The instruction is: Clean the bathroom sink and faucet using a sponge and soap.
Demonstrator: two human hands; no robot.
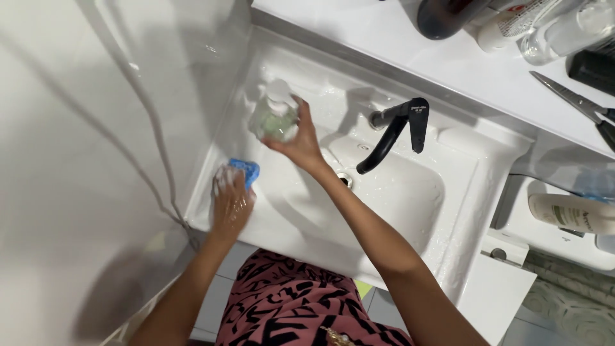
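My right hand (300, 142) grips a clear soap bottle (274, 115) at the sink's (461, 186) back left corner, left of the black tap (392, 131). My left hand (230, 202), soapy, presses closed on a blue sponge (246, 170) at the sink's left rim, further left of the tap and nearer me

Blue sponge (246, 171), white sink (448, 211) — black tap (394, 131)

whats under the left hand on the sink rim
A blue sponge lies under the left hand, pressed on the wet rim of the white sink. Only its far corner shows past the soapy fingers; the rest of it and the rim beneath are covered.
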